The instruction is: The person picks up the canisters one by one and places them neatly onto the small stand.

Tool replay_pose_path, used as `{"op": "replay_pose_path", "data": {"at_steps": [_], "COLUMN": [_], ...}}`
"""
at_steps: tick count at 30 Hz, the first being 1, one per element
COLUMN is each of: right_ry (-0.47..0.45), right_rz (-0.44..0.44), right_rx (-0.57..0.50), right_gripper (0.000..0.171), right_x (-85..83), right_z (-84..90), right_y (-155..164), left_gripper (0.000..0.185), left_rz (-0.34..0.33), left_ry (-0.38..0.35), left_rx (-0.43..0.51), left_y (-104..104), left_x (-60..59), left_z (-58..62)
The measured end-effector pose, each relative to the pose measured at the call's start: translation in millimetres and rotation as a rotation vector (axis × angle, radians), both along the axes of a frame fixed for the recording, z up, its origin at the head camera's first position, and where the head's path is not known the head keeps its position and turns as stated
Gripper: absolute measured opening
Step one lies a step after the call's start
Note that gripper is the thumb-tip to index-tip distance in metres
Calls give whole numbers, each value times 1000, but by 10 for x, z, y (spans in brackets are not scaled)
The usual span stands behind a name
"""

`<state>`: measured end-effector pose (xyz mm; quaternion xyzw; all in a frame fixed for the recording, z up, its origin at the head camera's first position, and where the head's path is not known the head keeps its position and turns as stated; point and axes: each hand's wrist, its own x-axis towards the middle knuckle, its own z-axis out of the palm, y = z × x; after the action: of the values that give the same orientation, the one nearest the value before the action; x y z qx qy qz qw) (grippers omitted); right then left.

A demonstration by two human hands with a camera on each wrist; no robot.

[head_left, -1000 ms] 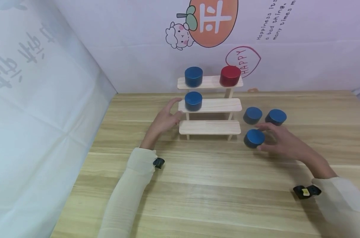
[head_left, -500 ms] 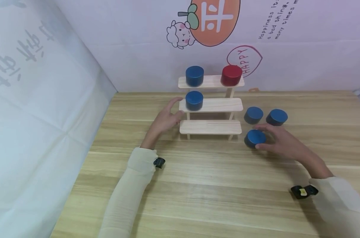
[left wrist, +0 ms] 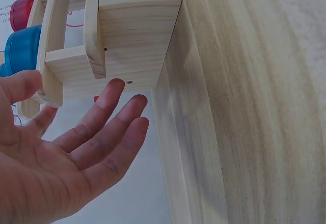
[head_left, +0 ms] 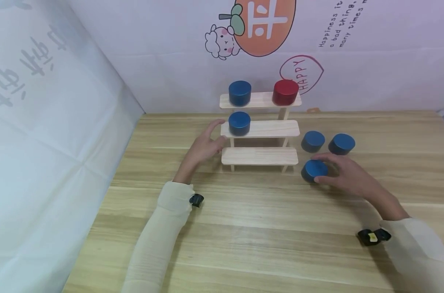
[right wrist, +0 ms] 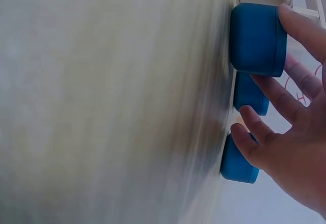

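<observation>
We see a light wooden table (head_left: 244, 228) carrying a 3-tier wooden shelf (head_left: 260, 156) near its back edge. Just right of the shelf, 3 blue cylinders stand directly on the table: 1 in front (head_left: 313, 169) and 2 behind it (head_left: 313, 141) (head_left: 341, 143), all close together.

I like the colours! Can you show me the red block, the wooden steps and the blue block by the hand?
red block (head_left: 284, 92), head view, its front side
wooden steps (head_left: 266, 129), head view, bare middle step
blue block (head_left: 313, 169), head view, its top
</observation>
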<state>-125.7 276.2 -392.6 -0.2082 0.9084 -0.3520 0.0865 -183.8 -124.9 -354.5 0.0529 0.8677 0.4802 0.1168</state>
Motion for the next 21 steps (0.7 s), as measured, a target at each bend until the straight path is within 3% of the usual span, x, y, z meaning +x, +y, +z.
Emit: {"op": "replay_pose_path", "data": {"at_steps": [10, 17, 21], "right_ry": [-9, 71, 68], "right_rz": [-54, -123, -128], "right_rx": [24, 57, 58], "right_gripper": [60, 57, 57], "right_x": [17, 18, 11], "right_z": [-21, 13, 50], "right_y": [-25, -36, -33], "left_gripper": [57, 58, 58], "left_rz": [9, 12, 11], "left_ry": [-8, -3, -8], "left_rx": [3, 4, -3], "left_y": [4, 5, 5], "left_x": [-10, -9, -9], "left_z": [-16, -14, -10]}}
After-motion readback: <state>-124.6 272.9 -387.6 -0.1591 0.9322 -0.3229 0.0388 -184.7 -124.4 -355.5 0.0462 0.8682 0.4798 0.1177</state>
